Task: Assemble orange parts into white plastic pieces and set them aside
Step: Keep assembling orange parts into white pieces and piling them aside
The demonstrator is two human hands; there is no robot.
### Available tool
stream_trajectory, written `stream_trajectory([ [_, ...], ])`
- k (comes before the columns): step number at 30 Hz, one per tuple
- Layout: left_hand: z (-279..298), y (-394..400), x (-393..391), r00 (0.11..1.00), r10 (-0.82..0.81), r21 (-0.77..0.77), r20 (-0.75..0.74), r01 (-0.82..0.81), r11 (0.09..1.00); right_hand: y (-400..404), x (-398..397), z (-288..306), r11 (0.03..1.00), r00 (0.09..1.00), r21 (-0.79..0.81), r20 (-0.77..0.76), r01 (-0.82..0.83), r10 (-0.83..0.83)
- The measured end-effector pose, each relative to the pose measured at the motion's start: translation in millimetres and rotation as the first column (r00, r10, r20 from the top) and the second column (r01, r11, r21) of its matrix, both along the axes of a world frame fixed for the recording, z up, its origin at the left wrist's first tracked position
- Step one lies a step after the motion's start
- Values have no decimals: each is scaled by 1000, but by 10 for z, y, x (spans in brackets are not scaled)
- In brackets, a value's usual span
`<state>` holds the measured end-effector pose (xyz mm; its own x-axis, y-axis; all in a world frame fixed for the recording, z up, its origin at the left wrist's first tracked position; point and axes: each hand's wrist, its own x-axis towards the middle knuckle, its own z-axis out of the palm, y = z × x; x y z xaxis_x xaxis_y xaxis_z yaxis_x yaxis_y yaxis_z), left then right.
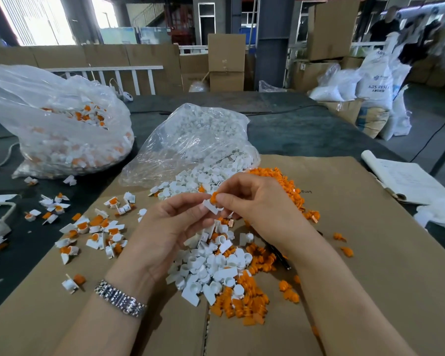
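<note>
Head view. Above a flattened cardboard sheet (pixel 344 253), the left hand (pixel 170 227) pinches a white plastic piece (pixel 212 206) between thumb and fingers, while the right hand (pixel 257 201) pinches an orange part (pixel 213 197) with its fingertips and holds it against the top of that piece. The two hands meet at the parts. Beneath them lies a mixed heap of loose white pieces (pixel 211 268) and orange parts (pixel 247 299). Assembled white-and-orange units (pixel 95 232) lie scattered to the left. Behind, an open clear bag of white pieces (pixel 195 140) spills onto the cardboard; a second clear bag of assembled units (pixel 62 129) stands at far left. A metal wristwatch (pixel 120 299) encircles the left wrist.
</note>
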<state>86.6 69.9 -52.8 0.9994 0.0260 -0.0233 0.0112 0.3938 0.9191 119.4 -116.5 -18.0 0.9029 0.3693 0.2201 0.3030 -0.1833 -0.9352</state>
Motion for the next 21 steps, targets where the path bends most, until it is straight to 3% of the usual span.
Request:
stream_trajectory([
  [5,18,-22,1,1000,21,-44,-7,-21,999,7,1,-3,1000,1000,-10,4,-9,9],
  [8,40,-47,-33,998,64,-11,13,-64,998,39,21,-40,993,998,-109,45,55,-50],
  [12,48,-75,-95,969,168,325,183,-220,920,85,23,-87,978,994,-188,69,94,-82],
  [15,44,-58,-92,970,125,446,210,-209,870,56,26,-66,969,996,-238,74,65,-48],
  [21,54,46,-59,999,-5,264,45,-7,965,21,4,-33,954,994,-298,86,-33,61],
])
